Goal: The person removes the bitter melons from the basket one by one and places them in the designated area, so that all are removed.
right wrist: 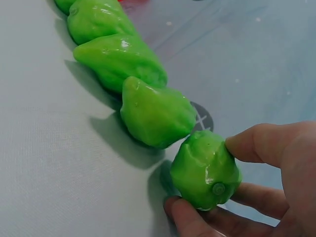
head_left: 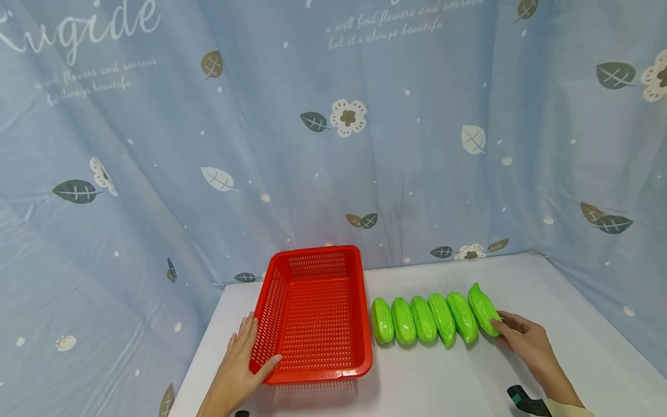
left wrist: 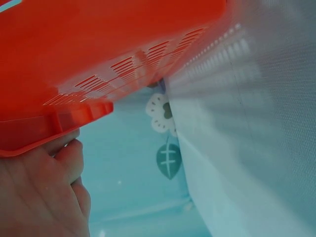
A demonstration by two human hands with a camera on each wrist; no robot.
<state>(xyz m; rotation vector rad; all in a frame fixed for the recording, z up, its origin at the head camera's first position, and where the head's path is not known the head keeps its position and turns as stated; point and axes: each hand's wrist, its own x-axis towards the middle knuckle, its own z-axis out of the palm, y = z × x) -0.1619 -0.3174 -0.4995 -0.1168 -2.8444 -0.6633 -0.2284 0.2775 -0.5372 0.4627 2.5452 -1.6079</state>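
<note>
At the right end of a row of green bitter melons [head_left: 443, 319], my right hand [head_left: 526, 341] grips the last bitter melon [right wrist: 205, 170] between thumb and fingers. Its stem end faces the right wrist camera, and it leans slightly askew of the others. A shallow red plastic basket [head_left: 359, 324] with slotted walls stands left of the row. My left hand [head_left: 237, 359] holds the basket's near left corner, thumb over the rim and fingers along the outer side. From the left wrist, part of the hand [left wrist: 44, 192] shows below the rim, with the thumb hidden.
All of this stands on a white-covered table [head_left: 432, 382]. A blue curtain [head_left: 417, 174] printed with leaves and flowers hangs behind the table and along both sides. The leftmost bitter melon [head_left: 383, 321] lies close beside the basket's right wall.
</note>
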